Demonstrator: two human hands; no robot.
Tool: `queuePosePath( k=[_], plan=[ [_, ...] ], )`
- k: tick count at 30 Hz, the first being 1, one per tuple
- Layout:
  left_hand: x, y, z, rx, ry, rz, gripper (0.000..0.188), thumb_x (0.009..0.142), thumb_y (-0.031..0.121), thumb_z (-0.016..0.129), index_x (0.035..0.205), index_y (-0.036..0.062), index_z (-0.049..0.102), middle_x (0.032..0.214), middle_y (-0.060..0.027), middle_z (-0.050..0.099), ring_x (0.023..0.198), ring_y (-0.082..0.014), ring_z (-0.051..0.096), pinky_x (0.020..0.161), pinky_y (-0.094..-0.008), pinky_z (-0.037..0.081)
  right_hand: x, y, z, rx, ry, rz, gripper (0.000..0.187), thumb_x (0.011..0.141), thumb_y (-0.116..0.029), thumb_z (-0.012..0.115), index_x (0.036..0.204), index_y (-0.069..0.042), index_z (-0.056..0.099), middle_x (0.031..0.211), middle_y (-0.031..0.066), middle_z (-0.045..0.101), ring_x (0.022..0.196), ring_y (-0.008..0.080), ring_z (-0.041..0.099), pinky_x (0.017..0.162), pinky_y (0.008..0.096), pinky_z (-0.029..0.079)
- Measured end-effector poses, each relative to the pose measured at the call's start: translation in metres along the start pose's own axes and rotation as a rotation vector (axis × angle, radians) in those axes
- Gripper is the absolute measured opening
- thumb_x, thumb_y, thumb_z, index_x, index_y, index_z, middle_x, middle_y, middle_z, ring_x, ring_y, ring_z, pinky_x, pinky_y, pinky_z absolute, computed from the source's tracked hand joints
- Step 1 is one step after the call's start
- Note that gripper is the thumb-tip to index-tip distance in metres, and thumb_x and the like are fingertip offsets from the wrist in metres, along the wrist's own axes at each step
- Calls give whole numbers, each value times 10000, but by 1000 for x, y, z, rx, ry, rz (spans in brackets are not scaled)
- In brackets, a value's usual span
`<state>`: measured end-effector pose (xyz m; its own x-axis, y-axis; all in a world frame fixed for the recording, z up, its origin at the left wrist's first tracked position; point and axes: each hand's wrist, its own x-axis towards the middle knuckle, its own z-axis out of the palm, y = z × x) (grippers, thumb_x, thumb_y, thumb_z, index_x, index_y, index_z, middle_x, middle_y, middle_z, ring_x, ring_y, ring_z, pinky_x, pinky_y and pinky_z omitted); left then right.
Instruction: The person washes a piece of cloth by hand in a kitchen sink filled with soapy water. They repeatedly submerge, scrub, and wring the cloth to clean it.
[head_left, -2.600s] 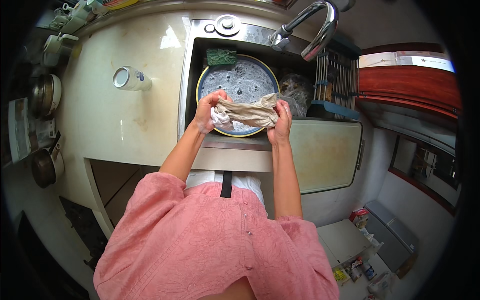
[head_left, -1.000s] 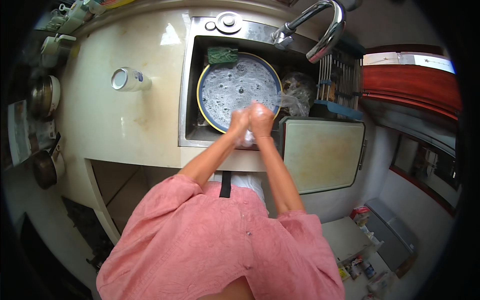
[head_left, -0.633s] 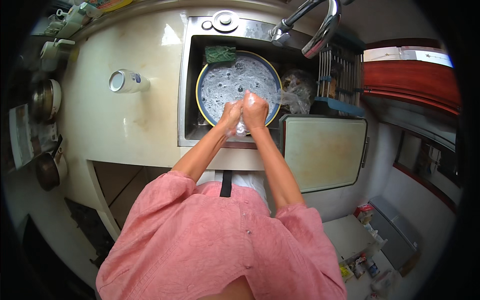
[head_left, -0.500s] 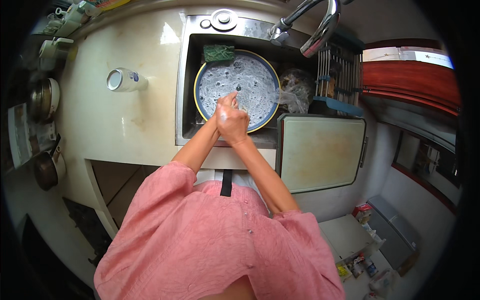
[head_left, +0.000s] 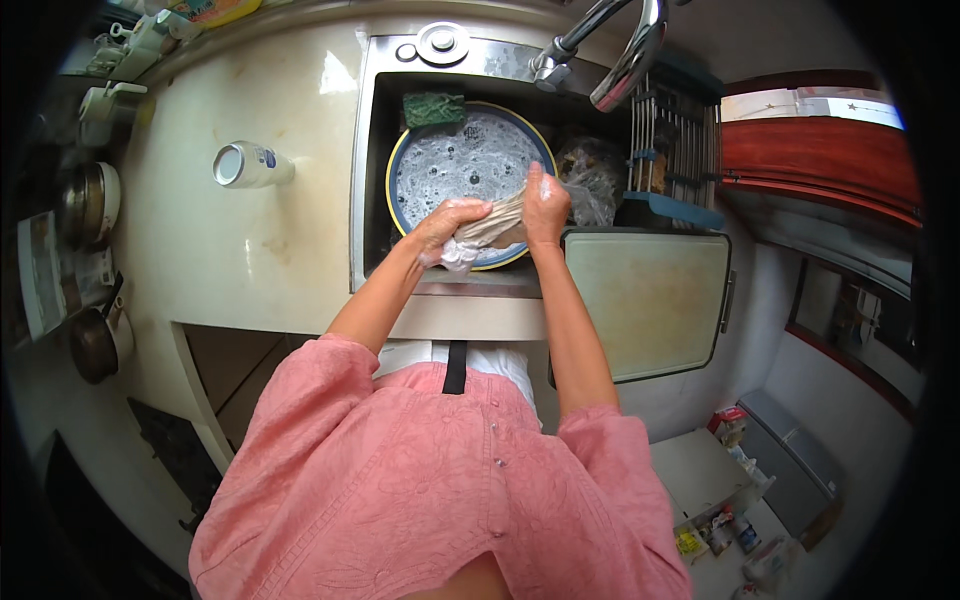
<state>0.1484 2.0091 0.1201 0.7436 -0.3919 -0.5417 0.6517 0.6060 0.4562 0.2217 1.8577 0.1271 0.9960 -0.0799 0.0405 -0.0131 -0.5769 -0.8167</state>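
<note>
A wet beige cloth (head_left: 495, 222) is stretched between my two hands over the near side of a round basin. My left hand (head_left: 446, 228) grips its left end, where white suds bulge out below the fingers. Higher and to the right, my right hand (head_left: 546, 208) is closed in a fist around the other end. The basin has a blue and yellow rim (head_left: 393, 185) and holds foamy water (head_left: 465, 165). It sits in a steel sink (head_left: 361, 200). A green scouring pad (head_left: 434, 109) rests at the basin's far left edge.
A white cup-shaped container (head_left: 262, 165) lies on the left counter. A chrome faucet (head_left: 575, 45) arches over the sink's far right. Beside the basin is a clear plastic bag (head_left: 590, 180); a dish rack (head_left: 675, 145) and a cutting board (head_left: 645, 305) are at right.
My hands were clasped together over the basin. They have moved apart, the right hand up and rightward, and the cloth now shows stretched between them.
</note>
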Motion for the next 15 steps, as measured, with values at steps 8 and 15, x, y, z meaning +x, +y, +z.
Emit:
queuePosePath(
  k=[8,15],
  plan=[
    [19,-1,-6,-389,249,173,219,895,292,575,903,74,588,844,-63,628,710,-156,625,602,-295,517,-46,-33,6,93,-199,-179,379,864,-305,575,611,-28,523,581,202,529,528,381,521,508,450,417],
    [17,-20,33,-59,469,39,258,917,309,480,840,95,602,806,-42,606,704,-162,593,566,-298,462,-27,-22,17,-154,-140,-46,326,837,-269,569,605,-42,552,619,217,567,576,402,571,507,461,437]
  ],
)
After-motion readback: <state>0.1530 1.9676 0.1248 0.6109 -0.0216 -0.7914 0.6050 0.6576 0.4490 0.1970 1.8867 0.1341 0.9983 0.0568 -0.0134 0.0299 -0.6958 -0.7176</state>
